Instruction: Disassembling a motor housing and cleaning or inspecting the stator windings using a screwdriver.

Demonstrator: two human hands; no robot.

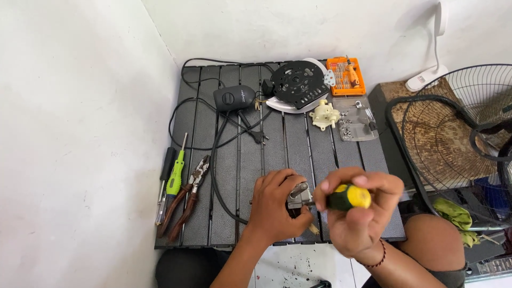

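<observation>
low slatted table (298,144), fan repair midway, as i read it. my left hand (274,205) closed round small metal motor part (298,195) at table's near edge; right hand (354,210) wrapped tight on yellow-black screwdriver (349,197), tip at part. already off: black round housing (296,82), cream gearbox (324,114), screws in clear tray (356,127). fan guard (453,144) aside at right. reassembly not begun, i judge.

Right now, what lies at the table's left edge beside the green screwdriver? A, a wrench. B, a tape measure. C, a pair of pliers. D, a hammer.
C: a pair of pliers with reddish-brown handles lies just right of the green screwdriver on the table.
</observation>
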